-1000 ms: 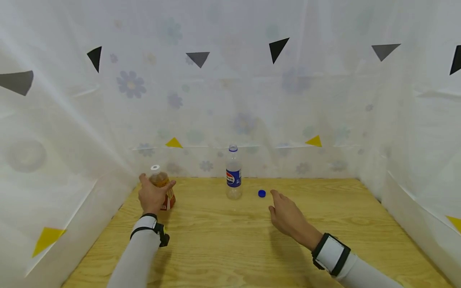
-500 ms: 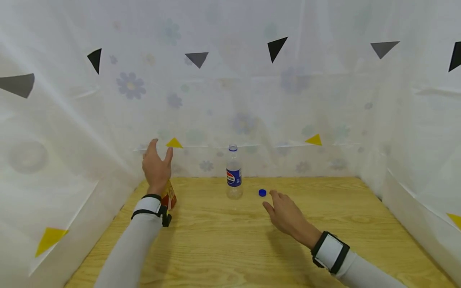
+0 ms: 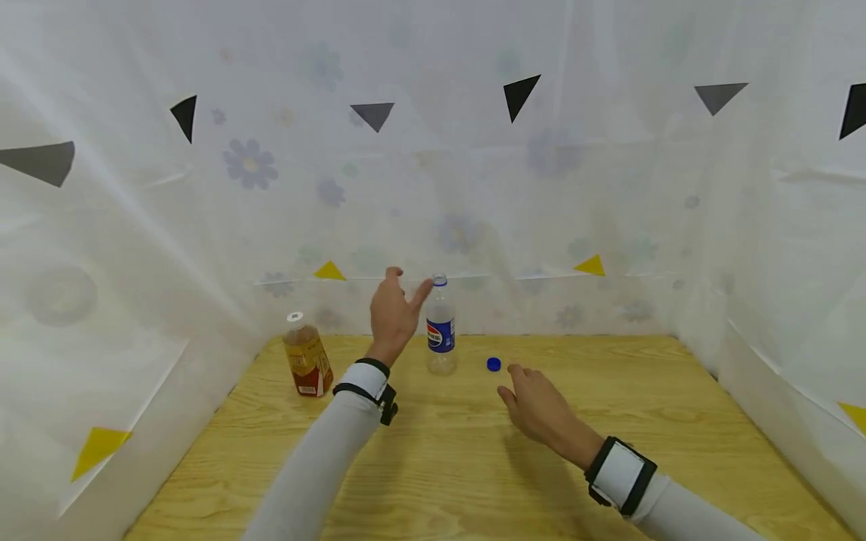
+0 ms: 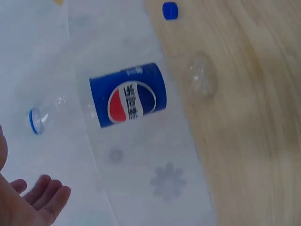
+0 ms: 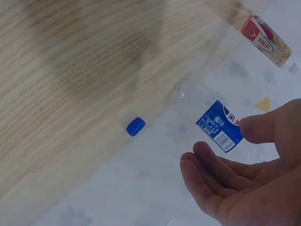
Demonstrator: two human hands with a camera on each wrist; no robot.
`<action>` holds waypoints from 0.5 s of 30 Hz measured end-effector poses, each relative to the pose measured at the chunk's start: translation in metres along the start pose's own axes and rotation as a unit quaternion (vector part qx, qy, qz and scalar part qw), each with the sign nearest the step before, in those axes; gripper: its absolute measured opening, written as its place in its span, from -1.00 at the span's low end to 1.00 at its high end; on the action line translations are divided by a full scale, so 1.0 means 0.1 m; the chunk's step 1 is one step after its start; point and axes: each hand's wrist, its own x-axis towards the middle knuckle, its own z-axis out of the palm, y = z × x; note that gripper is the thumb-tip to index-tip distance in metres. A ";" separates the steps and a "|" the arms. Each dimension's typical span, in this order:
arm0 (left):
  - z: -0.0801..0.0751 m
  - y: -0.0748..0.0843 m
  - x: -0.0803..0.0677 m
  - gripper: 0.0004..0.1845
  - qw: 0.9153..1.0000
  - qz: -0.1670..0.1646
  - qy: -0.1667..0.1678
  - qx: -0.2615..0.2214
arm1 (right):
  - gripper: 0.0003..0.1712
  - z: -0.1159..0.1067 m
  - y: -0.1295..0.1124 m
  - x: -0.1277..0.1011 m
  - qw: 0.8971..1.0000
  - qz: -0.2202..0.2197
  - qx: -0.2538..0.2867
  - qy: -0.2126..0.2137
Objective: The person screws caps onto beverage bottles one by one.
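Note:
An uncapped clear plastic bottle with a blue Pepsi label stands upright on the table. Just left of its neck my left hand is raised, fingers loosely bent and thumb spread; in the left wrist view the hand is apart from the bottle and holds nothing. A blue bottle cap lies on the table right of the bottle. Close by the cap hovers my right hand, relaxed and holding nothing. To the left stands a drink bottle with a white cap, amber contents and a red and yellow label.
The wooden table is bounded at the back and sides by white flower-printed sheeting. Black, grey and yellow triangles are on the sheeting.
My left hand has let go of the white-capped drink bottle, risen, and moved right to beside the Pepsi bottle. The right hand has barely shifted near the cap.

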 end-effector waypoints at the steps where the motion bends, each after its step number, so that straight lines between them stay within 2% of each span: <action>1: 0.07 0.02 -0.02 -0.21 1.000 -0.013 -0.020 0.004 | -0.49 0.01 0.00 0.00 1.000 0.000 0.000 -0.002; 3: 0.20 0.05 -0.06 -0.03 0.998 -0.033 -0.046 0.002 | -0.50 0.03 -0.01 0.01 1.000 -0.001 0.000 -0.005; 6: 0.41 0.03 -0.10 0.11 0.996 -0.052 -0.067 0.002 | -0.52 0.05 -0.02 0.02 1.000 0.001 0.001 -0.007; 10: 0.64 -0.02 -0.15 0.17 0.994 -0.080 -0.071 -0.013 | -0.52 0.08 -0.02 0.00 1.000 0.005 0.004 -0.013; 15: 0.82 -0.03 -0.23 0.12 0.988 -0.120 -0.060 -0.082 | -0.51 0.08 -0.03 -0.02 1.000 -0.003 0.001 -0.008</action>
